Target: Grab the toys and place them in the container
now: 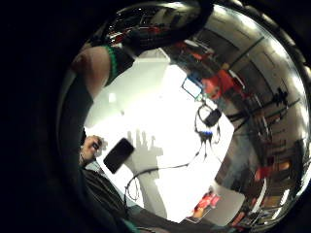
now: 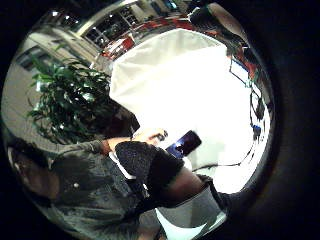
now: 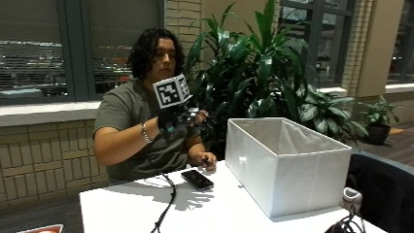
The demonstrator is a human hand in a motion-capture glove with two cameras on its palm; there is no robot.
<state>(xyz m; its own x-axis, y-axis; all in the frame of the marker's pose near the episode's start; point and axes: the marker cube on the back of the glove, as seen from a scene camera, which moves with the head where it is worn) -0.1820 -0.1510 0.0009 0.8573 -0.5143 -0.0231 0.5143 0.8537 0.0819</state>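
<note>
My gloved right hand (image 3: 181,119) is raised above the white table (image 3: 129,208), in front of the person's chest, fingers spread and holding nothing. Its spread-finger shadow (image 1: 143,145) falls on the tabletop. The white fabric container (image 3: 284,165) stands open-topped on the right side of the table, apart from the hand. No toy shows on the table in the outside view. In the little finger side palm view, red objects (image 1: 206,200) lie beside the container (image 1: 232,204); I cannot tell what they are.
A black phone (image 3: 197,179) lies on the table near the person, with the bare left hand (image 3: 206,162) resting just behind it. A black cable (image 3: 169,199) runs across the tabletop toward the front edge. A large plant (image 3: 259,73) stands behind the container.
</note>
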